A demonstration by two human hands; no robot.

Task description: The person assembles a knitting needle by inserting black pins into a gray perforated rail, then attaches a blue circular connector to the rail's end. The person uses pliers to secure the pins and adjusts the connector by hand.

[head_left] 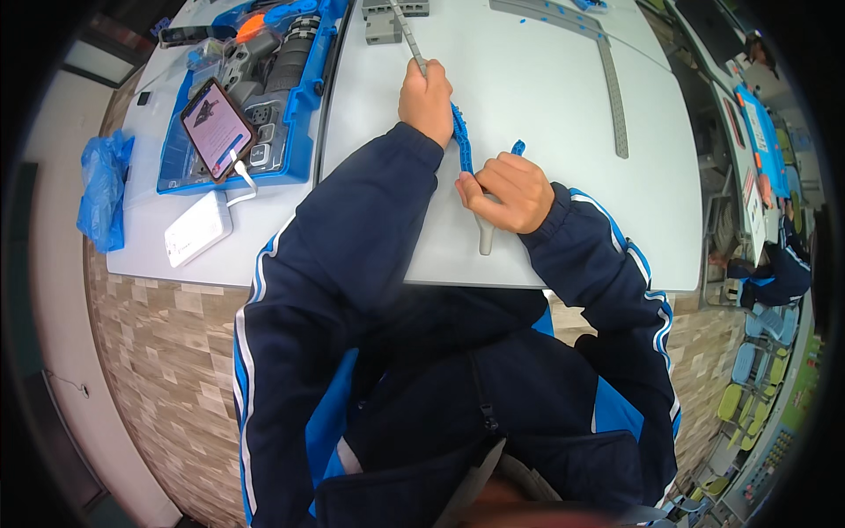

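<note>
My left hand [427,101] is closed around a slim grey segmented rod [407,33], which sticks out past it toward the far edge of the table. A blue studded strip [464,145] runs from beneath that hand toward my right hand [510,195]. The right hand is also closed, low over the table near its front edge. From under its fingers comes the rounded end of a light grey handle-like piece [486,238]. A small blue tip [518,148] shows just beyond its knuckles. My fingers hide how the blue and grey pieces join, if they do.
On the left, a blue case [310,141] holds grey parts and wheels, with a phone [217,129] leaning on it, cabled to a white power bank [198,229]. A blue plastic bag [106,189] hangs beyond. Grey blocks [384,26] and a long grey beam [613,97] lie farther off.
</note>
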